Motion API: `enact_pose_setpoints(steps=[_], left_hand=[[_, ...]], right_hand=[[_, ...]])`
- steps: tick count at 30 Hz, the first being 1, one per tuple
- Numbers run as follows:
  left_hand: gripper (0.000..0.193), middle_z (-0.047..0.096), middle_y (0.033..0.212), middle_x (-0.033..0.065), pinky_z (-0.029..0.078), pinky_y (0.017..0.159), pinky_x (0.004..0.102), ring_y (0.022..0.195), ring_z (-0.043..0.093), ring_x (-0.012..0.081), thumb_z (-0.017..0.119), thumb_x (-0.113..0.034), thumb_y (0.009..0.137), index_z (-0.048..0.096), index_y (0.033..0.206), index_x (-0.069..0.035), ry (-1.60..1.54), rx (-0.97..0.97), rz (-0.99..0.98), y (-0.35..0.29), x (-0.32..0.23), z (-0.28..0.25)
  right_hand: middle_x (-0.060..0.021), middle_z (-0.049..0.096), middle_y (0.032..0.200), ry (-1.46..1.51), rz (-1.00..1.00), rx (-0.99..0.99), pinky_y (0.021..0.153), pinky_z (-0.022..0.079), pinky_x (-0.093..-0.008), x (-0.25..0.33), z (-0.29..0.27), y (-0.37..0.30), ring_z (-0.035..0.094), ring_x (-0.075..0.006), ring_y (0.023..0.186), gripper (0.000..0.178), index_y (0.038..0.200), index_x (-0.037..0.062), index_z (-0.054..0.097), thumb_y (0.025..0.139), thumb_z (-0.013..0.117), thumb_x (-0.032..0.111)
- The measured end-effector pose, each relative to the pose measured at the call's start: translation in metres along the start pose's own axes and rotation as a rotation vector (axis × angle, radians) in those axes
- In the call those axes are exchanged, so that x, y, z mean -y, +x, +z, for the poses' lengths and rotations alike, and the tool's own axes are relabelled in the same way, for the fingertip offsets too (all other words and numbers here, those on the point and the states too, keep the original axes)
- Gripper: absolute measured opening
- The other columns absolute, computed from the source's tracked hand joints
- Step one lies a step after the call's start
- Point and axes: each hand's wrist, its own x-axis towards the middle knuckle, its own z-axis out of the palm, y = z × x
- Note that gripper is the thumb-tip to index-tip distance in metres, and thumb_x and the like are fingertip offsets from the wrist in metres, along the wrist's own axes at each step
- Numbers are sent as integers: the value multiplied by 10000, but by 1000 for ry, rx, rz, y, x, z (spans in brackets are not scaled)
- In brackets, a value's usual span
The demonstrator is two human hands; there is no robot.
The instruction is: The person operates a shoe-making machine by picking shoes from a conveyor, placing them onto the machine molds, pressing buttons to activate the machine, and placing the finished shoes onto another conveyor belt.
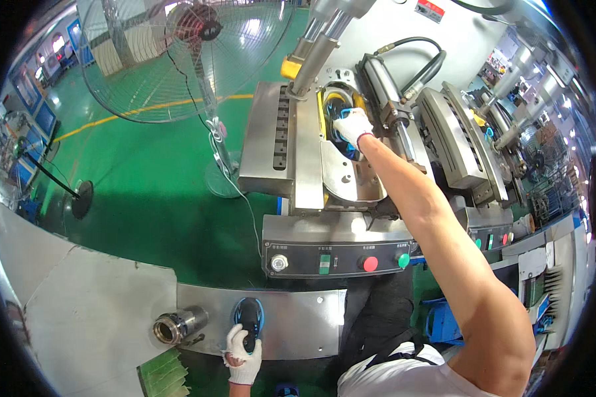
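Observation:
My left hand (243, 354), in a white knit glove, grips the near end of a black shoe with blue edging (249, 313). That shoe lies on a bare metal shelf (298, 321) low in front of me. With the arm stretched forward, my right hand (353, 124), also gloved, reaches into the well of a steel press machine (354, 182). Its fingers close on a black and blue shoe (338, 109) seated there, with yellow pads on both sides. The glove hides part of this shoe and the exact grip.
Below the well is a control panel (338, 259) with a red button (369, 264) and a green one (403, 260). A metal cylinder (181, 324) lies left of the shoe on the shelf. Beyond stands a caged fan (195, 40); a second press station (453, 135) is at right.

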Motion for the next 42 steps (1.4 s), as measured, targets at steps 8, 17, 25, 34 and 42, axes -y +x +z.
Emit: enact_pose_setpoints(steps=[8,17,25,34,42], left_hand=[[446,639,1344,174,559,978,471,1157,667,401,834,-101,814,600,1192,-73,63,-26,43,-6,5,-5],[407,704,1197,194,525,1014,441,1136,676,372,807,-147,828,631,1173,-19,136,-11,-141,21,-18,11],[436,725,1186,173,594,927,421,1055,704,283,854,-115,877,659,1247,10,68,315,33,19,-174,42],[352,614,1464,241,528,1043,392,1210,630,247,734,11,902,598,1226,26,-665,666,254,-39,-445,249],[661,527,1493,333,449,1165,484,1420,527,483,843,-11,838,524,1416,-4,-779,1366,1356,-139,-642,316]], right_hand=[[-309,597,1449,337,-515,55,1170,449,-423,-9,-81,-157,566,-401,1393,792,1527,-59,473,939,703,419],[-358,503,1444,-271,-737,-32,1198,358,-597,-237,-91,-344,455,-544,1385,599,1375,-73,559,854,674,200],[-288,159,1751,420,-689,135,1314,142,-548,-276,-143,-428,161,-444,1626,1072,1705,37,164,890,722,455],[-310,273,1678,147,-94,-131,1266,315,-547,-353,-209,-549,294,-525,1546,1145,1648,-16,280,763,839,450],[-289,562,1467,-9,345,-1143,1148,482,-491,-546,-410,-525,597,-422,1337,1029,1606,-61,303,812,844,309]])
